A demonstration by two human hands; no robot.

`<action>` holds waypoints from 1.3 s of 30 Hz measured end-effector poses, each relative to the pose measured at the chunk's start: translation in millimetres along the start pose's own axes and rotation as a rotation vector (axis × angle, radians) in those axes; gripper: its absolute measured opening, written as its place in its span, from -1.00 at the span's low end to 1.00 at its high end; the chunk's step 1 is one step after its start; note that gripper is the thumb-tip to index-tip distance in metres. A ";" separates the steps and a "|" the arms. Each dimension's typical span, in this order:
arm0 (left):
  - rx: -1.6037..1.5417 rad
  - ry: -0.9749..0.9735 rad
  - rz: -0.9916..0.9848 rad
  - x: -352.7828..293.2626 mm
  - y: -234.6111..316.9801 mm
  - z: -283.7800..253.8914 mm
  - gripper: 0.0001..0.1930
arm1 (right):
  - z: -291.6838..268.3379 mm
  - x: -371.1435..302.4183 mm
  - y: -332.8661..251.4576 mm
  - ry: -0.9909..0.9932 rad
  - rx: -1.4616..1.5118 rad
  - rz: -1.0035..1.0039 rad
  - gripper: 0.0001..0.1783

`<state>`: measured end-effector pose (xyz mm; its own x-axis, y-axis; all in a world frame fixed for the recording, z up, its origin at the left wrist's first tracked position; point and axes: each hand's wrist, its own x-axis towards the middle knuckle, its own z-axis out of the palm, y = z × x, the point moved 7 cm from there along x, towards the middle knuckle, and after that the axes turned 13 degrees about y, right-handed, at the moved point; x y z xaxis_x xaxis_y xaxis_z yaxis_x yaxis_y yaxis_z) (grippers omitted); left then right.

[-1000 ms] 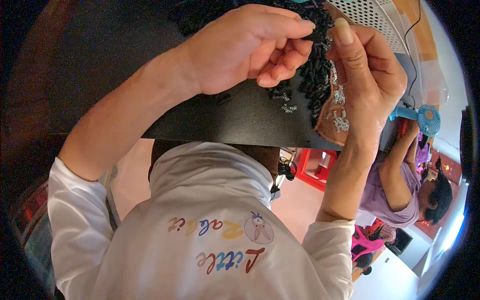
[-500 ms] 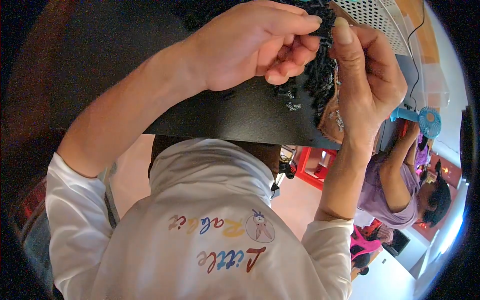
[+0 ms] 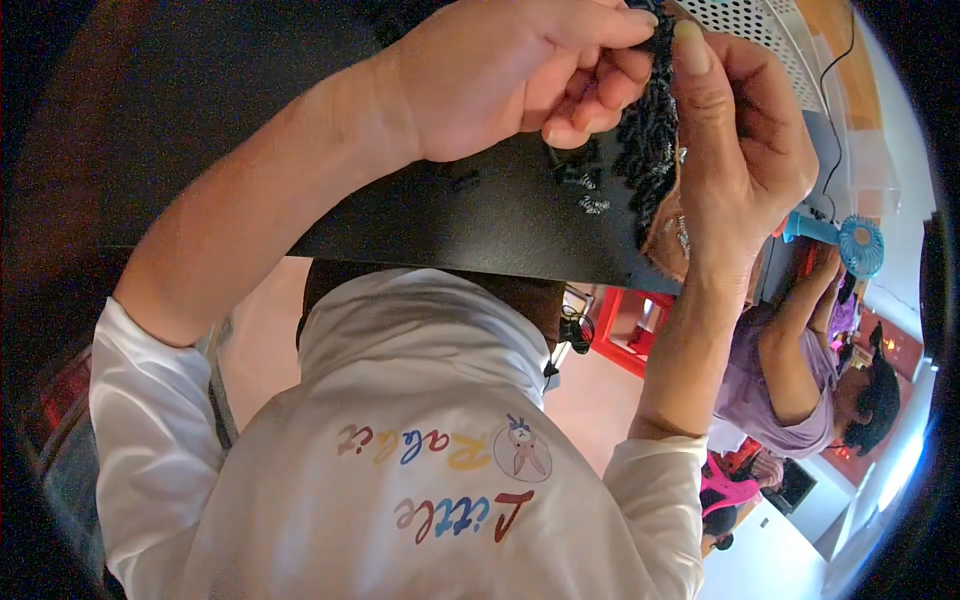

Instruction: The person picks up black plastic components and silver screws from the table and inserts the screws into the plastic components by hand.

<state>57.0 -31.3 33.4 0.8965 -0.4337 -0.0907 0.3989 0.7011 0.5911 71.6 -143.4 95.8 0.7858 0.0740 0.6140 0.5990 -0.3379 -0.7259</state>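
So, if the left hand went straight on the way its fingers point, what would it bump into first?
Most likely the right hand, around its thumb; the dark coiled pieces seen between the hands seem to lie lower, though depth is unclear.

The broad black surface looks smooth and matt, with a faint soft sheen. At its right, the pile of small black pieces looks rough and textured; the small silvery coiled pieces beside it shine like metal. Far right, the white perforated tray looks like plastic, as does the light-blue round handheld fan. Near, the white printed shirt is creased, matt cloth.
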 end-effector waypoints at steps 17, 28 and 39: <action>-0.040 0.029 0.069 -0.9 16.2 -4.3 -0.70 | -6.5 6.8 -7.1 -0.192 -0.210 -0.256 -0.86; -0.117 0.043 -0.008 -1.2 11.7 -8.0 -0.70 | 4.8 -35.6 20.4 -0.690 -0.570 -0.199 -0.83; -0.139 0.040 -0.003 1.4 10.8 -15.1 -0.70 | 23.4 -37.6 20.5 -0.699 -0.656 -0.329 -0.84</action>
<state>65.4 -15.8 27.5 0.9009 -0.4154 -0.1259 0.4224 0.7724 0.4742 57.9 -131.2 50.6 0.6368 0.7180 0.2808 0.7647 -0.6349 -0.1107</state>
